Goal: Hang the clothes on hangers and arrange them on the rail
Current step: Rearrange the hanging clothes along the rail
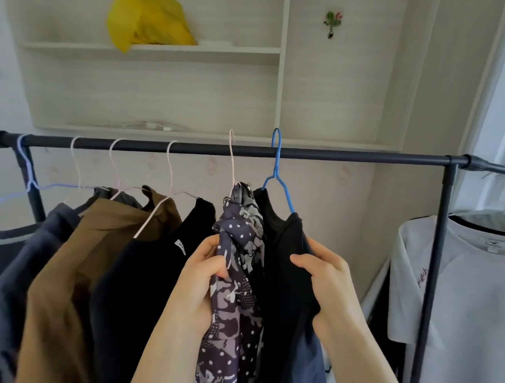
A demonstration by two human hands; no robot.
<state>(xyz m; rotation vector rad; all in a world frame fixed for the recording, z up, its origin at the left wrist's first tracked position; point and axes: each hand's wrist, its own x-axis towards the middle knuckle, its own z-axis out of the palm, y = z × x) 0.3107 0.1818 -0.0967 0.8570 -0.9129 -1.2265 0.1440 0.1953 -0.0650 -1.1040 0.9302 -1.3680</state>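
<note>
Below the rail [334, 155], left hand [201, 279] pinches the patterned fabric [235, 292]; right hand [325, 278] grips the black garment [283, 250]

Both forearms rise from the near edge of the scene, bare, angled up and slightly toward each other. The left hand [204, 273] sits left of centre with its fingers curled inward and the thumb pressed across them in a pinch (the fingertips themselves are partly hidden). The right hand [325, 277] is just to its right at about the same height, back of the hand facing right, thumb stretched leftward and fingers curled in a grip.
</note>
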